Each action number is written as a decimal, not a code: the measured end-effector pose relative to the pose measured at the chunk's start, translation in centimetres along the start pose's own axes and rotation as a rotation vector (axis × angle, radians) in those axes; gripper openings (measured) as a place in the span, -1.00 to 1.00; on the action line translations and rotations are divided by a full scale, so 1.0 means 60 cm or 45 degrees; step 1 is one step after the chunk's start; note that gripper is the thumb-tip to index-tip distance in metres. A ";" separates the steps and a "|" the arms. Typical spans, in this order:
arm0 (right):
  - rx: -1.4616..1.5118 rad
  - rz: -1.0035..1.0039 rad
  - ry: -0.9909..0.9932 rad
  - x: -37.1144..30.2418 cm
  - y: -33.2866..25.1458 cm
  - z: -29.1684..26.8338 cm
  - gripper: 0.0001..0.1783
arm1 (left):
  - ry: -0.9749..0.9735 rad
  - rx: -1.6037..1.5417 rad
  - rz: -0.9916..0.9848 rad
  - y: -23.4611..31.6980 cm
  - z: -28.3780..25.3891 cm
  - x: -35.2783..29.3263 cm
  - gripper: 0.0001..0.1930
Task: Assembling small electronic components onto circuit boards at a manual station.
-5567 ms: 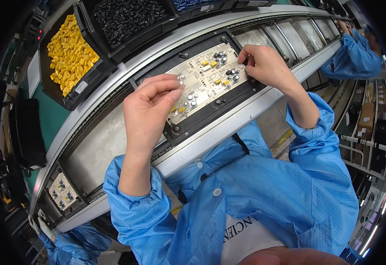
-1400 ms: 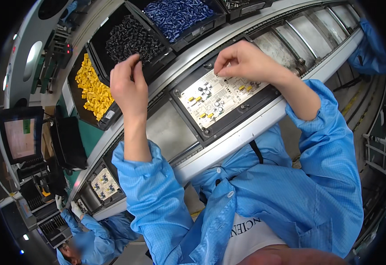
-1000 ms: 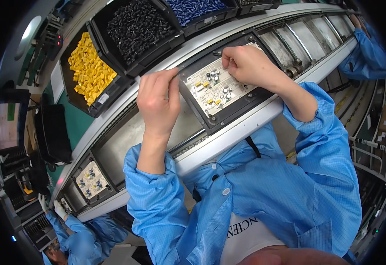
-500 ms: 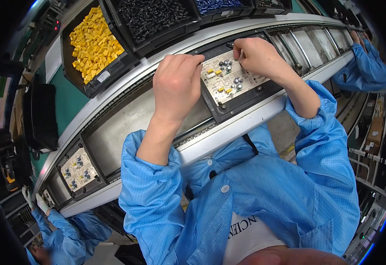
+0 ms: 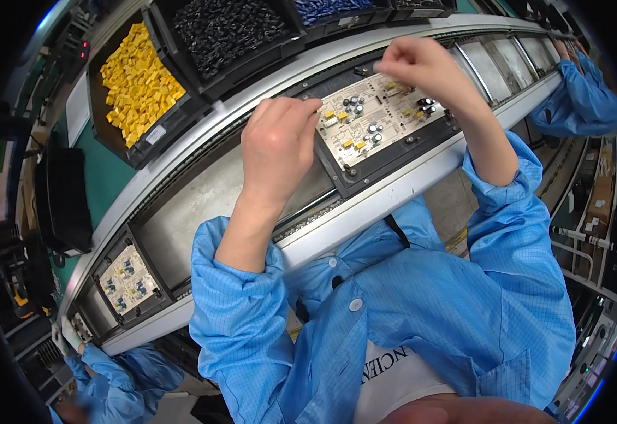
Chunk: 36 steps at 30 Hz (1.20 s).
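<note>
A cream circuit board (image 5: 391, 128) lies in a black carrier frame (image 5: 365, 179) on the conveyor in front of me. Yellow block parts and dark round capacitors (image 5: 374, 128) stand on it. My left hand (image 5: 278, 145) is at the board's left edge, its thumb and fingers pinched together. Above the far right part of the board hovers my right hand (image 5: 425, 69), slightly blurred, with its fingers also drawn together. Whether either pinch contains a small part is hidden from this view.
Beyond the rail stand black bins of yellow parts (image 5: 139, 83), black parts (image 5: 225, 32) and blue parts (image 5: 326, 8). Another board (image 5: 127, 280) sits in a carrier down the line at left. Co-workers in blue work at the lower left (image 5: 121, 378) and far right (image 5: 584, 99).
My right hand has lifted off the board and moved slightly up and right, uncovering more components. My left hand stays nearly in place. The whole view has shifted slightly.
</note>
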State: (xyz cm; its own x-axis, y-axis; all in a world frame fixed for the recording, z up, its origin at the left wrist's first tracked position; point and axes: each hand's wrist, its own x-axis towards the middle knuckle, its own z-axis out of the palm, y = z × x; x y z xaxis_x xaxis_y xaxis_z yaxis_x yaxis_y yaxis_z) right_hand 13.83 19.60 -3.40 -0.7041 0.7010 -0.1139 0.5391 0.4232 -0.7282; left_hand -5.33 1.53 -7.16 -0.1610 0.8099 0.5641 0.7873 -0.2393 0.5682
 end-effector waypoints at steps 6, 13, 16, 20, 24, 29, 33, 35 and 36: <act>2.611 0.277 0.045 0.012 0.141 -0.086 -0.78 | -0.215 -0.106 -0.023 0.028 0.021 0.001 -0.82; 2.759 0.412 0.038 -0.019 0.125 -0.032 -0.69 | -0.342 -0.089 -0.042 0.047 0.047 0.004 -0.88; 2.486 0.396 0.099 -0.045 0.064 -0.013 -0.58 | -0.335 -0.001 0.049 0.052 0.056 0.008 -0.90; 2.120 0.336 0.068 -0.061 0.064 -0.007 -0.65 | -0.344 0.065 0.041 0.054 0.063 0.014 -0.88; 1.948 0.218 -0.080 -0.077 0.087 -0.010 -0.70 | -0.366 0.078 0.000 0.057 0.073 0.017 -0.88; 1.880 0.181 -0.142 -0.093 0.099 -0.020 -0.68 | -0.423 0.153 0.008 0.063 0.077 0.028 -0.85; 1.798 0.171 -0.151 -0.102 0.101 -0.033 -0.66 | -0.463 0.224 0.018 0.074 0.082 0.040 -0.81; 1.792 0.164 -0.154 -0.105 0.104 -0.037 -0.66 | -0.507 0.234 0.009 0.080 0.084 0.048 -0.80; 1.781 0.153 -0.162 -0.106 0.105 -0.038 -0.66 | -0.545 0.246 -0.002 0.082 0.084 0.052 -0.79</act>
State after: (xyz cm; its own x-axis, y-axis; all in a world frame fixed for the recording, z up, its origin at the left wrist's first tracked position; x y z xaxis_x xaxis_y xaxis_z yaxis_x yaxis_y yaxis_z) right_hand 22.77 19.12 -5.76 -0.7642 0.6036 -0.2274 -0.2472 -0.5997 -0.7611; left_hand 1.07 5.58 -5.61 0.0659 0.9679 0.2424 0.8903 -0.1667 0.4238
